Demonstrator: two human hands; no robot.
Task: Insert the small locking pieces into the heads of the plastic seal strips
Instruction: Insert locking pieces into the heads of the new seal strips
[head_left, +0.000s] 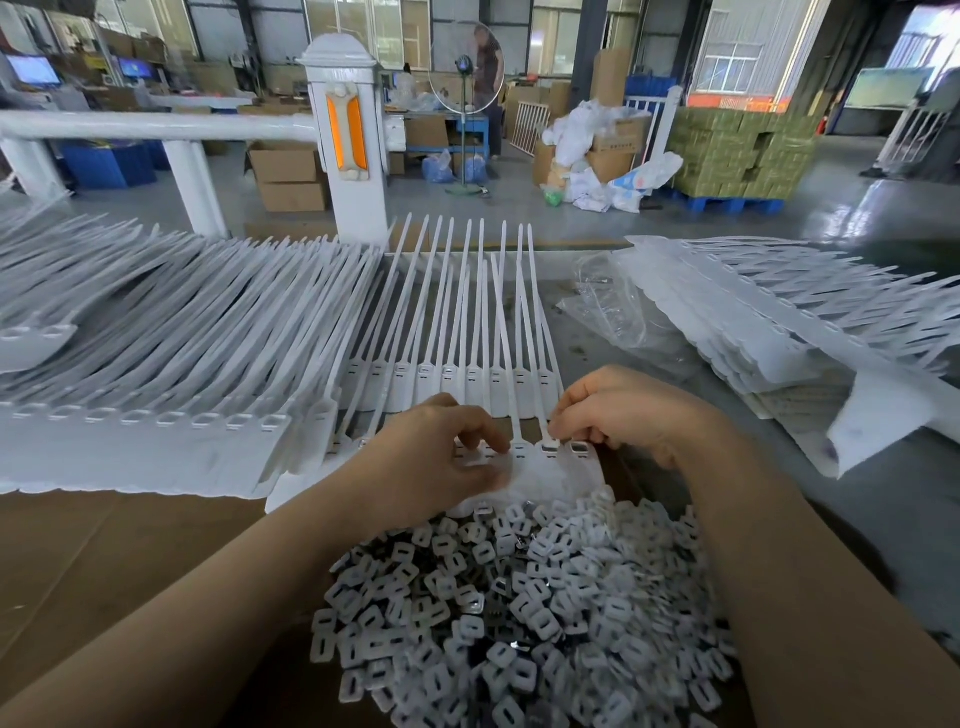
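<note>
A joined row of white plastic seal strips (540, 467) lies in front of me, heads toward me and tails pointing away. My left hand (441, 457) rests on the flat tags of that row, fingers curled down onto the heads. My right hand (618, 410) pinches at a head near the row's right end; whether a locking piece sits between its fingertips is hidden. A large heap of small white square locking pieces (519, 613) with slots lies between my forearms. Another row of strips (457, 374) lies just beyond.
A big stack of seal strip rows (156, 364) fills the left of the cardboard-covered table (104, 561). Another stack (779, 322) and a clear plastic bag (613, 312) lie at the right. Behind stand a white fence post (345, 135), boxes and a person by a fan.
</note>
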